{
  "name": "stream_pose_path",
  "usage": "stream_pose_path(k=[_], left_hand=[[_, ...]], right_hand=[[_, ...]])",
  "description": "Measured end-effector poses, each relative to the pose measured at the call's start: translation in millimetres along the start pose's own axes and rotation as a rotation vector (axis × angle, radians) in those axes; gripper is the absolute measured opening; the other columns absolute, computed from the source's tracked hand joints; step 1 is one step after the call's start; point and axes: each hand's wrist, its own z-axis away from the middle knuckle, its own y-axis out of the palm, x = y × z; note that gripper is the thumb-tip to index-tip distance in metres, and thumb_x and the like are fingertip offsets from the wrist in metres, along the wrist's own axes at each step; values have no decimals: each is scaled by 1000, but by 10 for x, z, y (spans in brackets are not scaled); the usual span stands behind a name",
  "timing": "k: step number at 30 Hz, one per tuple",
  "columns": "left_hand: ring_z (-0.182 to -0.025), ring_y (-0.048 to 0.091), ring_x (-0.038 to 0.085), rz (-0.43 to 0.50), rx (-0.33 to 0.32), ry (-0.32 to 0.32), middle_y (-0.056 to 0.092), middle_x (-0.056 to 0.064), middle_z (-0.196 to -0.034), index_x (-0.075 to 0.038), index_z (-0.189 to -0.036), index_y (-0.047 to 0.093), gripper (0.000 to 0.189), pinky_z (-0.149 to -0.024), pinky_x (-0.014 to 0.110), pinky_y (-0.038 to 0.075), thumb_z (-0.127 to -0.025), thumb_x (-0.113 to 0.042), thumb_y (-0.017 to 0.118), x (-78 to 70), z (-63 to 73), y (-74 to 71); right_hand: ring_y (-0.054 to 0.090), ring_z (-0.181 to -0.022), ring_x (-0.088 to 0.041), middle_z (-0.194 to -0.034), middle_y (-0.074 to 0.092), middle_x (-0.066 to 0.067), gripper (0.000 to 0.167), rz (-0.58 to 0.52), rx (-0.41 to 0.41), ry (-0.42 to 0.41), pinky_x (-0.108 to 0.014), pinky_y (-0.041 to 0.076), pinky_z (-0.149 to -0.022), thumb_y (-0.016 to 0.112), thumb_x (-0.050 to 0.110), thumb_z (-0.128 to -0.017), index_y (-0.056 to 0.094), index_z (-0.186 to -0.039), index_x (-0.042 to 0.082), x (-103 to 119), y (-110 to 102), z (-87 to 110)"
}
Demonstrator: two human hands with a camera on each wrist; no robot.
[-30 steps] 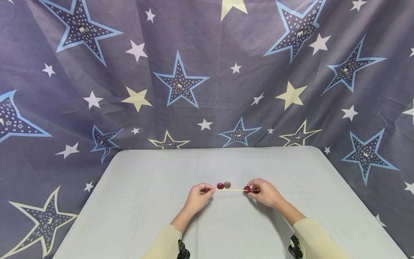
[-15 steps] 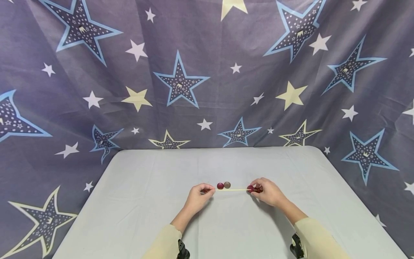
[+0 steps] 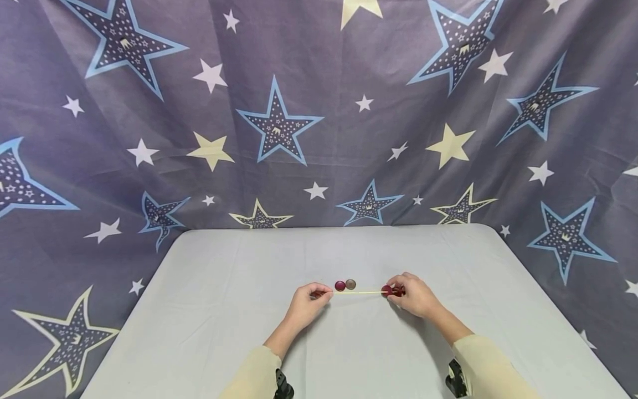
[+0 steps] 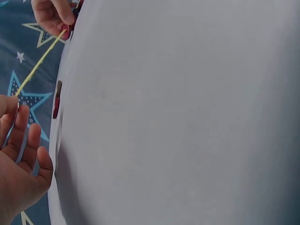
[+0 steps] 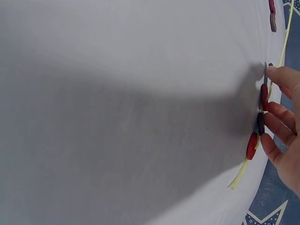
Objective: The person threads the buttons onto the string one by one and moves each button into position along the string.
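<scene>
A thin yellow cord is stretched between the two hands above the table. My left hand pinches its left end between thumb and fingertip, the other fingers loosely bent in the left wrist view. My right hand pinches a dark red round button threaded on the cord. In the right wrist view, more threaded buttons hang beneath those fingers, among them a red button near the cord's loose tail. Two loose buttons lie side by side just beyond the cord: a dark red button and a brown button.
The table is covered with a pale grey cloth. Behind and beside it hangs a dark star-patterned curtain, right up against the table's far edge.
My right hand has slid slightly right along the cord with the dark red button, lengthening the bare stretch of cord. My left hand and the two loose buttons have stayed in place.
</scene>
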Motion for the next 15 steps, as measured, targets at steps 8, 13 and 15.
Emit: stream_pose_path(k=[8,13,15], left_hand=[[-74,55,5,4,3,12,68,4,-84,-10,-87,71,8,-67,19,46,-85,-17,68,-1,-4,10],[-74,55,5,13,2,5,68,5,-84,-9,-87,71,8,-68,18,46,-84,-16,69,2,-7,13],[-74,55,6,16,0,-2,68,6,-84,-9,-87,71,8,-68,18,45,-84,-16,69,0,-8,14]], right_hand=[[51,-75,-11,-87,61,1,22,59,-22,-36,-31,42,-67,77,19,-75,68,-95,13,-4,14,-9],[51,-76,-11,-86,60,1,22,79,-23,-51,-32,42,-67,76,20,-75,69,-95,14,3,18,-12],[52,-76,-12,-86,60,1,22,85,-19,-50,-32,42,-68,76,21,-75,69,-95,15,7,19,-12]])
